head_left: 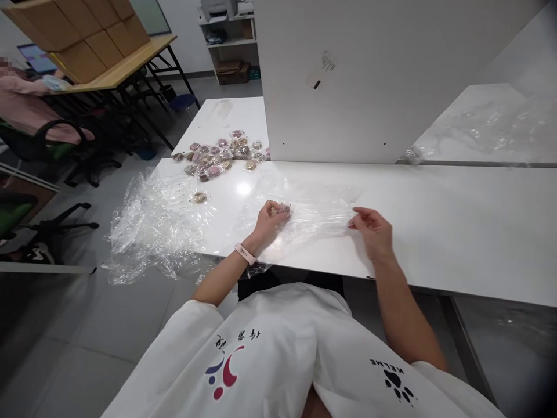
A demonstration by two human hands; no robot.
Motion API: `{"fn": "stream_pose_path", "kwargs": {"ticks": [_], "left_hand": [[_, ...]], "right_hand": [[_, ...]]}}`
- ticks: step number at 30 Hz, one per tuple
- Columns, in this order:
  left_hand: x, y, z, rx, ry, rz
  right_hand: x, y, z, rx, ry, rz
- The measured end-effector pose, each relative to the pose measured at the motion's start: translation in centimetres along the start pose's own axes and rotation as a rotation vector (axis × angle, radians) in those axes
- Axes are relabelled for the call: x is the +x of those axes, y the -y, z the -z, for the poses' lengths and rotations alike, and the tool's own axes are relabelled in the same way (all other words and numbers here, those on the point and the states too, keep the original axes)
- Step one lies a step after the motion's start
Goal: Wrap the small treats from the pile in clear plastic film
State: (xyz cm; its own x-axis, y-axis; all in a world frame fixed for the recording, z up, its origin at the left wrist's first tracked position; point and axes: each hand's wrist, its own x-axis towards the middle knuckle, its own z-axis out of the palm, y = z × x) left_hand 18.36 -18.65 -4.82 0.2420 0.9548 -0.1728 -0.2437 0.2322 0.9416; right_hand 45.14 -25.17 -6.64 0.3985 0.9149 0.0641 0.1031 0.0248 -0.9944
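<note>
Clear plastic film (324, 212) was stretched taut before the white panel (339, 75)

On the near side of the panel, the person's left hand (264, 225), with a pink wristband (246, 253), had its grip closed around small plastic-wrapped pieces (284, 210), their exact number hard to tell. The right hand (376, 232), also in front of the panel, had its grip pinched on the film's end; the film spanned the gap between both hands over the white tabletop (456, 226). A cluster of wrapped pieces (221, 154), pink and brown, lay beside the panel's left edge. Left of the panel and nearer the person rested one stray piece (199, 197), then crumpled plastic (148, 226).
</note>
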Motion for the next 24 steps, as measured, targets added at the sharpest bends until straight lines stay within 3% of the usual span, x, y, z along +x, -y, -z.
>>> {"fn": "stream_pose_path", "kwargs": {"ticks": [3, 6, 8, 10, 13, 15, 17, 19, 21, 24], "left_hand": [[1.5, -0.5, 1.1, -0.23, -0.018, 0.159], [2.4, -1.1, 1.5, -0.356, -0.027, 0.217], [2.6, -1.2, 1.6, -0.4, -0.016, 0.233], [2.6, -1.0, 1.6, -0.419, 0.015, 0.239], [2.6, -0.6, 1.7, -0.423, 0.055, 0.202], [2.5, -0.4, 1.6, -0.413, 0.06, 0.158], [2.4, -0.2, 1.5, -0.396, 0.054, 0.123], [2.3, -0.1, 1.5, -0.374, 0.046, 0.118], [2.2, -0.2, 1.4, -0.355, 0.042, 0.125], [2.1, -0.3, 1.4, -0.327, 0.043, 0.117]], "right_hand": [[2.2, -0.4, 3.0, 0.062, -0.108, -0.067], [2.9, -0.9, 4.7, 0.153, -0.266, -0.248], [1.8, -0.8, 4.1, 0.147, -0.311, -0.288], [0.0, 0.0, 2.1, -0.04, -0.292, -0.145], [-2.7, 1.8, -2.3, -0.478, -0.048, 0.192], [-3.7, 3.0, -4.8, -0.661, 0.246, 0.282], [-4.4, 4.0, -5.7, -0.687, 0.529, 0.294], [-5.0, 4.7, -4.4, -0.612, 0.79, 0.295], [-5.8, 5.0, -0.9, -0.549, 0.959, 0.286], [-7.1, 4.7, 5.9, -0.577, 0.985, 0.197]]}}
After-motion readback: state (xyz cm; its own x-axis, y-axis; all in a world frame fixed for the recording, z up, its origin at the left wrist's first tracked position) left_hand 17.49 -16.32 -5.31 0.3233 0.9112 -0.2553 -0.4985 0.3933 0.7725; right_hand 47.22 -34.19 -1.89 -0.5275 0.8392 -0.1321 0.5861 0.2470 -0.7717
